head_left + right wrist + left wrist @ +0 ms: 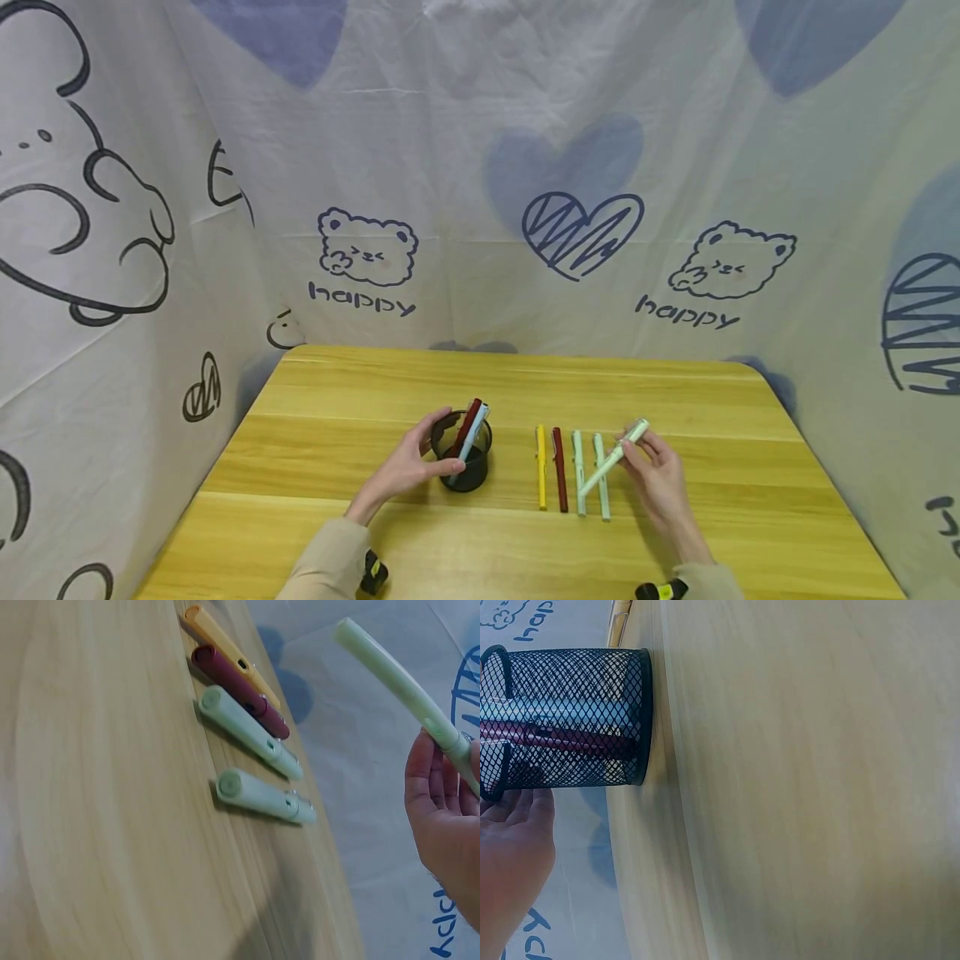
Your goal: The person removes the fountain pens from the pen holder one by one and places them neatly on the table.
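Observation:
My left hand [407, 463] holds a black mesh pen holder [471, 478] upright on the table, thumb on the near side and fingers round the far side. Inside lean a dark red pen [471, 415] and a light blue pen [474, 431]; both also show through the mesh in the left wrist view. Above the table, my right hand [662, 483] pinches a pale green pen [394, 675], tilted with its lower end toward the left. Beneath and left of it lie a yellow pen [542, 471], a dark red pen [560, 475] and two pale green pens [262, 796], side by side.
The wooden table [480, 567] has rounded far corners. A pale cloth [465, 150] printed with hearts and bears hangs behind it and along both sides. Each wrist wears a black strap-on device [372, 572].

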Motion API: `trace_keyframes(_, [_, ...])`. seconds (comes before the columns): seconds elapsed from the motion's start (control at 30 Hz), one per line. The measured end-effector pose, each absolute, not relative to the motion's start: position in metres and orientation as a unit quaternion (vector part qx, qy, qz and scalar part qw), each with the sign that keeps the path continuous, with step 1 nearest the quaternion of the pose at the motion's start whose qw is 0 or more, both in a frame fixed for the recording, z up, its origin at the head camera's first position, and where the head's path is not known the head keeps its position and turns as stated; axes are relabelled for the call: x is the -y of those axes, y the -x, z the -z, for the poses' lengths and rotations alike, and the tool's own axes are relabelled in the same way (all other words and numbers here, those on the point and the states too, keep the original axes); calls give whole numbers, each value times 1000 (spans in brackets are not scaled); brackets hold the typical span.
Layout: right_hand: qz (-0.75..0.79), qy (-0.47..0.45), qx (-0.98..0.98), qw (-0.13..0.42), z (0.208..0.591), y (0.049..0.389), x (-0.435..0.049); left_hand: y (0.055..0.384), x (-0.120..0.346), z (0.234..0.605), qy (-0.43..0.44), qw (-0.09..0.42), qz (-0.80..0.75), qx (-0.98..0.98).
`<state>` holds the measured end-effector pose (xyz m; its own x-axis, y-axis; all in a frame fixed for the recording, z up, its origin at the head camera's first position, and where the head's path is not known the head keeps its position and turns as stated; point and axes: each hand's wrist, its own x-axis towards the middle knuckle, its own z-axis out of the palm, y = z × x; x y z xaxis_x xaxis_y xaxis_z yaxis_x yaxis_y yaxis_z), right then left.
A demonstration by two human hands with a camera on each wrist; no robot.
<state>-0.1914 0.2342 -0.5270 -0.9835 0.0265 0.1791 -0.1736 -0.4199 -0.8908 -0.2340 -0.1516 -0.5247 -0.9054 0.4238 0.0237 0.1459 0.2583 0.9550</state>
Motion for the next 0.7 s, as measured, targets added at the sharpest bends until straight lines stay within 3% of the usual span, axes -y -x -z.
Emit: trace_keyframes(0.7, [-764,41,643,35,530,194,-254,234,151,525,-181,124,-583,-782])
